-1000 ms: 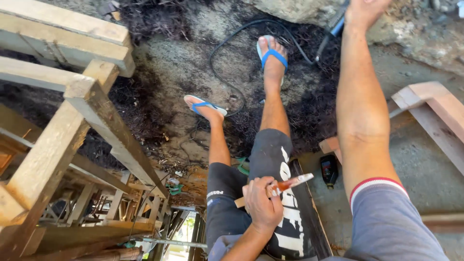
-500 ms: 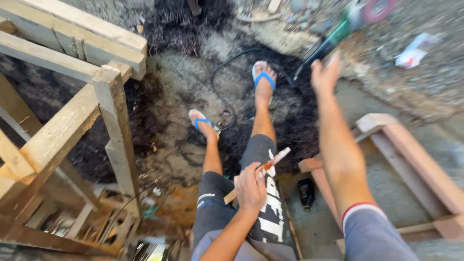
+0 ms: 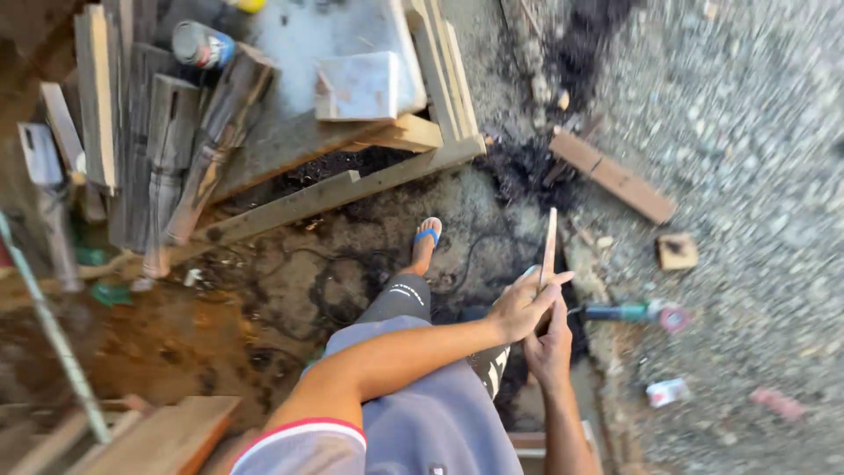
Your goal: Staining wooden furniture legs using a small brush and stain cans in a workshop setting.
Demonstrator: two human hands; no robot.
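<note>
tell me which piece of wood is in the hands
The thin narrow stick, held upright between both hands. The short plank and the small block lie loose on the gravel to its right.

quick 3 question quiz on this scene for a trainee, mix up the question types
1. True or false: both hands meet at the thin wooden strip.
2. What lies on the ground just right of the hands? A) angle grinder B) bucket C) ladder
3. Fill in: the visible foot wears a blue ____.

Key:
1. True: the left hand and right hand are together at its lower end, the strip pointing up and away.
2. A, the angle grinder.
3. Flip-flop.
</note>
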